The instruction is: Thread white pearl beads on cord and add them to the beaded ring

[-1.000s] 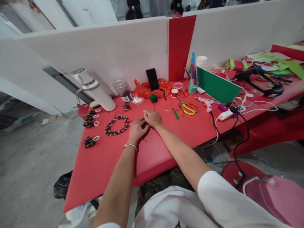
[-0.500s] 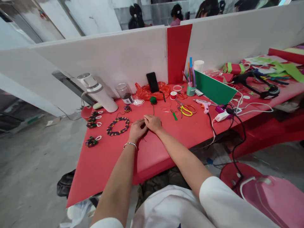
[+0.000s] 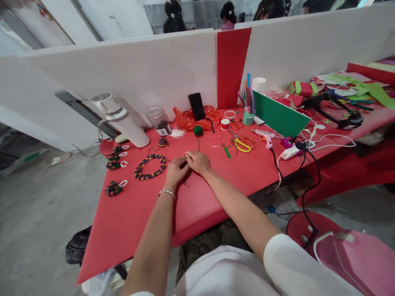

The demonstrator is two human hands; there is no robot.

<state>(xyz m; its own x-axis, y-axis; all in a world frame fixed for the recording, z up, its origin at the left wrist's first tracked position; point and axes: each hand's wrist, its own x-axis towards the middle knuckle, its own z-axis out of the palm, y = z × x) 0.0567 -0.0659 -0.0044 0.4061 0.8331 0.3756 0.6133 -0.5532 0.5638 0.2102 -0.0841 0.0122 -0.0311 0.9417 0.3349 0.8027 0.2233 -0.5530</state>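
A person's left hand [image 3: 176,170] and right hand [image 3: 198,162] meet at the fingertips, any grip hidden, beside a seemingly formed, multicoloured braided-yarn ring [image 3: 148,177], loose dark thread ends [image 3: 186,184] apparently unfinished.

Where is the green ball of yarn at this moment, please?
In the head view, the green ball of yarn lies near the middle, beyond the right hand, in front of the red plastic bag and left of the red thread spool.

White flask [image 3: 132,130] near clear jar [image 3: 156,120]
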